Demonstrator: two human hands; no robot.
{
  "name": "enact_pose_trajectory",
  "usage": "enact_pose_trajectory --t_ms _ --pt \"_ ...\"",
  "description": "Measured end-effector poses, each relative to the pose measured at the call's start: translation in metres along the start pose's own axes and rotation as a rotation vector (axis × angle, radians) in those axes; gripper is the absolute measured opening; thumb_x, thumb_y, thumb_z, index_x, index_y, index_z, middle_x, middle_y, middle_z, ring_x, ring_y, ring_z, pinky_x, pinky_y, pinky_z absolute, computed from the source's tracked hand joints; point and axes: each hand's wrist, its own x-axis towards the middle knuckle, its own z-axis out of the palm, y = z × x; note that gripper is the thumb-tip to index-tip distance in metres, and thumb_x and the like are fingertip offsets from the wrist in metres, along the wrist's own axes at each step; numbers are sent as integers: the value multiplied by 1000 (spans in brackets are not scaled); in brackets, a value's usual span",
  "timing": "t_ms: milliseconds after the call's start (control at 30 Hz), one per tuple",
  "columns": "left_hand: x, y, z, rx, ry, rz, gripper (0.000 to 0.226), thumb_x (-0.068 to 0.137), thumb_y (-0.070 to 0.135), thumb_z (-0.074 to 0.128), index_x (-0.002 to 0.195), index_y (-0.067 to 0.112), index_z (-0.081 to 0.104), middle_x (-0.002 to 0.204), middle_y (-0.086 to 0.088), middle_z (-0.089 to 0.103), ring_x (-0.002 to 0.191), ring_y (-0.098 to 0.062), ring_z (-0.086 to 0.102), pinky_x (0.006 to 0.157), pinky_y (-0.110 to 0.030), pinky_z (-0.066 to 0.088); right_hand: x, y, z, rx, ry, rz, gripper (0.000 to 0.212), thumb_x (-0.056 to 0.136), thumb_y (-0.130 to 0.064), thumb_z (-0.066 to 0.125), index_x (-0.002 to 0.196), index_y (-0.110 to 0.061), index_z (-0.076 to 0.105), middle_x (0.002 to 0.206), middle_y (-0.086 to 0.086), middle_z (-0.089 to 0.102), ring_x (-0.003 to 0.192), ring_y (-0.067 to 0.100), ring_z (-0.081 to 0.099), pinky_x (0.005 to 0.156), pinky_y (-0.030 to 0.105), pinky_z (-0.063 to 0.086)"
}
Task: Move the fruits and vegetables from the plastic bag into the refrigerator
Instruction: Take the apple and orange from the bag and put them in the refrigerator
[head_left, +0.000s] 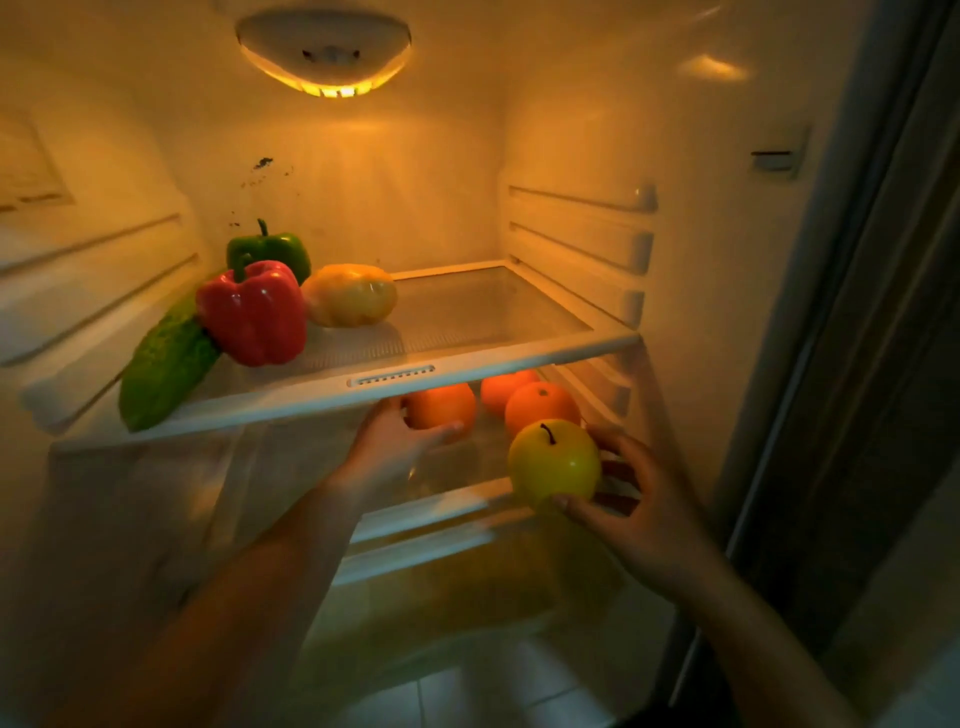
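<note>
Amber lamplight is filling the open white refrigerator. At five o'clock the right hand is cupping a smooth yellow-green apple, fingers curled round its sides, over the lower shelf. At centre the left hand is grasping a round orange. Both fruits are probably firm, light and prone to rolling, so a grip round the widest part suits them. Counted: three oranges, one apple, and at ten o'clock a green bell pepper, a red bell pepper, a yellow bell pepper and one bumpy green cucumber.

Peppers and cucumber lie on the upper shelf; oranges, perhaps three, and yellow apple below.
</note>
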Motion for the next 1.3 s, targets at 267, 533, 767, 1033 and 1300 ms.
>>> enact_pose_trajectory --t_ms 267,533,767,1033,1300 --pt "8 8 16 -66 -105 26 69 62 21 85 121 9 51 108 -1 57 94 -15 58 80 -27 46 3 3 -10 -57 24 -46 62 62 -18 84 107 -44 52 118 -8 56 102 7 59 81 29 54" --pt "0 -3 14 -77 -120 90 81 63 20 84 131 17 41 120 0 50 103 -19 57 83 -33 50 2 4 -1 -34 3 -56 59 62 -18 83 107 -40 53 115 -9 57 99 0 58 74 22 54" --pt "-3 -8 21 -108 -28 146 61 74 20 77 126 15 45 117 0 51 98 -21 58 82 -34 50 -5 15 0 -51 1 -70 75 53 -44 80 121 -29 52 117 -8 57 105 6 57 79 27 54" --pt "2 -8 19 -58 -13 174 67 77 22 74 134 18 40 127 -2 49 107 -21 56 85 -33 47 -6 10 2 -64 -11 -86 71 57 -38 79 122 -25 52 118 -7 57 104 5 57 77 22 54" --pt "-50 -8 -10 -122 -16 194 59 75 35 74 127 28 47 129 9 52 118 -10 52 92 -33 46 -8 -3 7 -97 -34 -54 68 63 -28 82 124 -27 51 121 -7 55 106 7 56 80 27 54"
